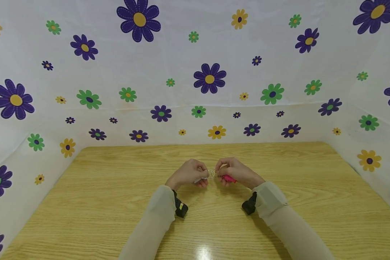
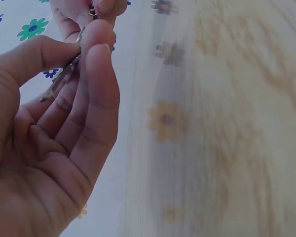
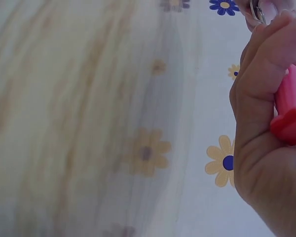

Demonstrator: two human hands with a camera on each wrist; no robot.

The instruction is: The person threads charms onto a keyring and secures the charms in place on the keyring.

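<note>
In the head view a metal key ring (image 1: pixel 211 174) shows between both hands over the table. My left hand (image 1: pixel 189 173) pinches a thin, flat metal key (image 2: pixel 64 78) between thumb and fingertips, its lower end jutting out over the curled fingers. Opposite it, my right hand (image 1: pixel 237 174) grips the ring's other side at the fingertips. A pink keychain charm (image 3: pixel 292 96) with a red end lies within the right palm, partly covered by the fingers. A short piece of chain (image 2: pixel 92 11) appears at the right fingertips in the left wrist view.
Under the hands is a wood-grain table (image 1: pixel 117 202). A white cloth (image 1: pixel 182 54) printed with purple, green and yellow flowers rises behind it and along both sides. Black wrist cameras (image 1: pixel 181 209) are strapped below the sleeves.
</note>
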